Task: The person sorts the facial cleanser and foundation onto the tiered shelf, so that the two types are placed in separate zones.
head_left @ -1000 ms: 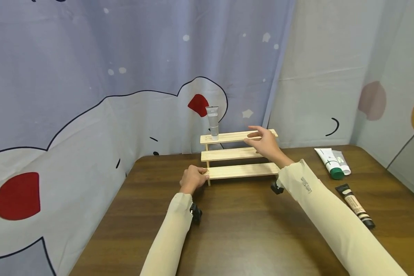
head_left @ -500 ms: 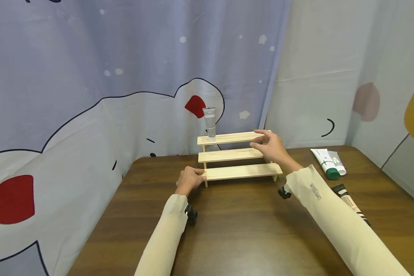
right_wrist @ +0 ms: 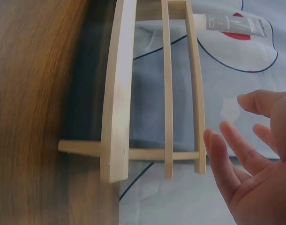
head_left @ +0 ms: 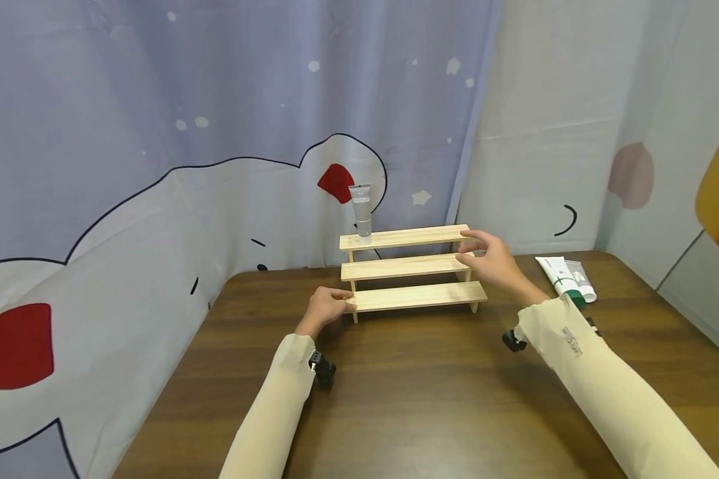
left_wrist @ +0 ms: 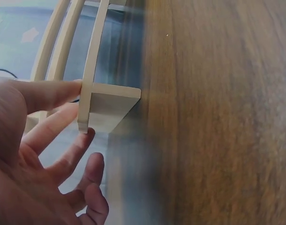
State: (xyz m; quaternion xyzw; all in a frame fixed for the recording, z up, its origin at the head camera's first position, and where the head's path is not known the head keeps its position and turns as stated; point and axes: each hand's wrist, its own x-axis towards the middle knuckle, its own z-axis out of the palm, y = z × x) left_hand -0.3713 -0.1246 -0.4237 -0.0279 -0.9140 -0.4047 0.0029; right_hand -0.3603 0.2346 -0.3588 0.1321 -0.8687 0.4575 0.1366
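A three-step wooden display rack (head_left: 419,297) stands on the table, its lowest step toward me. My left hand (head_left: 323,307) pinches the left end of that lowest step; the left wrist view has the thumb on top of the board (left_wrist: 88,101) and fingertips beneath it. On the top step, at the left, a grey squeeze tube (head_left: 362,211) stands upright on its white cap. My right hand (head_left: 492,261) is beside the rack's right end, fingers loosely bent and apart. Nothing lies between them in the right wrist view, where the top board (right_wrist: 198,103) is close to the fingertips.
A white tube with a green cap (head_left: 558,273) and a clear-grey tube (head_left: 581,279) lie at the table's back right. My right sleeve (head_left: 605,379) covers most of a dark tube. A patterned curtain (head_left: 263,219) hangs behind the brown table (head_left: 419,399).
My right hand has moved right, from over the upper steps to the rack's right end. The left hand keeps its grip. The head view has turned slightly right.
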